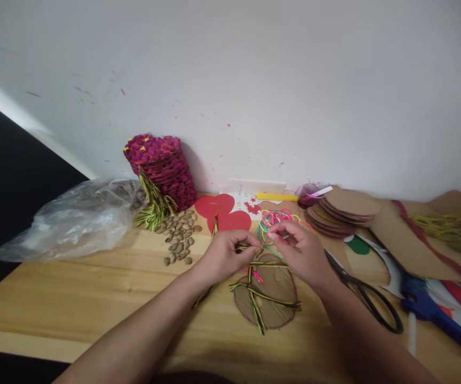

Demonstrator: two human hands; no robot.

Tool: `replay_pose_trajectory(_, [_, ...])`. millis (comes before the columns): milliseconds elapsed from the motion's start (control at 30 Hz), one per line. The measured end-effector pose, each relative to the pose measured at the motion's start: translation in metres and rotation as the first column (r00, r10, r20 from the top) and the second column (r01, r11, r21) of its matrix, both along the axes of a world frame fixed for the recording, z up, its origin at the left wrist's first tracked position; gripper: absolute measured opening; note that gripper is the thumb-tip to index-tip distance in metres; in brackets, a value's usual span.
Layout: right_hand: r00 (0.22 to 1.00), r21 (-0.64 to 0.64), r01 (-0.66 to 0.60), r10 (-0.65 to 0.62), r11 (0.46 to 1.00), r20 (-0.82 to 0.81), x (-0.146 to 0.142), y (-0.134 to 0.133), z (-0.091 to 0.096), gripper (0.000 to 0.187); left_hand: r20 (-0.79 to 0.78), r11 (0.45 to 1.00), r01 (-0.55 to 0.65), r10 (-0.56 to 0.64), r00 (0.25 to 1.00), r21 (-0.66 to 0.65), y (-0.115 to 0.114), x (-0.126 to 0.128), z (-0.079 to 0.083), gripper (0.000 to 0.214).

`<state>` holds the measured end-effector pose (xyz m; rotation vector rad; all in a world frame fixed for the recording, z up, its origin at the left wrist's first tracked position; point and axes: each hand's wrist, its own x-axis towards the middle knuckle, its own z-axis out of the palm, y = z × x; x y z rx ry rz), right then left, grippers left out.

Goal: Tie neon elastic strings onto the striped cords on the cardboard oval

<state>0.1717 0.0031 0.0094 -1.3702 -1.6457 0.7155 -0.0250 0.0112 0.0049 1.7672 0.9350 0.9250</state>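
My left hand [224, 256] is closed, pinching a bundle of green-yellow grass-like strips [241, 247] above a heart-shaped cardboard piece [272, 298] on the wooden table [74, 298]. My right hand [300, 250] is closed in a pinch just to the right, fingertips close to the left hand's, holding a thin coloured rubber band [270, 246]. More green-yellow strips [262, 296] lie crossed over the cardboard heart. A pile of bright rubber bands [276, 217] lies just behind my hands.
Black scissors [364, 293] and a blue glue gun [434, 314] lie right. A stack of cardboard hearts [344, 209] sits behind. Left are seeds [180, 234], a stack of magenta decorated pieces [162, 168], a plastic bag [74, 218] and red paper hearts [224, 212].
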Motion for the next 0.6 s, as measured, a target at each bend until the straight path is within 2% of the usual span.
replay_pose_trajectory(67, [0.999, 0.027, -0.03, 0.031, 0.999, -0.021, -0.002, -0.003, -0.002, 0.011, -0.062, 0.998, 0.014, -0.01, 0.998, 0.053, -0.001, -0.001, -0.001, 0.013])
replay_pose_trajectory(167, [0.984, -0.015, -0.106, 0.103, 0.994, -0.144, -0.01, -0.008, -0.006, 0.012, -0.138, 0.992, 0.009, 0.008, 0.99, 0.125, -0.003, 0.0, -0.003, 0.015])
replay_pose_trajectory(267, [0.975, -0.013, -0.111, 0.106, 0.994, -0.194, -0.021, -0.013, -0.01, 0.011, -0.165, 0.991, -0.006, 0.029, 0.986, 0.137, -0.005, 0.003, -0.003, 0.016])
replay_pose_trajectory(400, [0.991, 0.045, -0.086, 0.09, 0.995, -0.094, -0.029, -0.018, -0.016, 0.01, -0.115, 0.994, -0.03, 0.042, 0.992, 0.107, -0.009, 0.009, -0.005, 0.017])
replay_pose_trajectory(600, [0.993, 0.225, -0.04, 0.013, 0.973, 0.118, -0.028, -0.018, -0.02, 0.005, -0.047, 0.997, -0.06, 0.062, 0.997, 0.052, -0.011, 0.012, -0.011, 0.014])
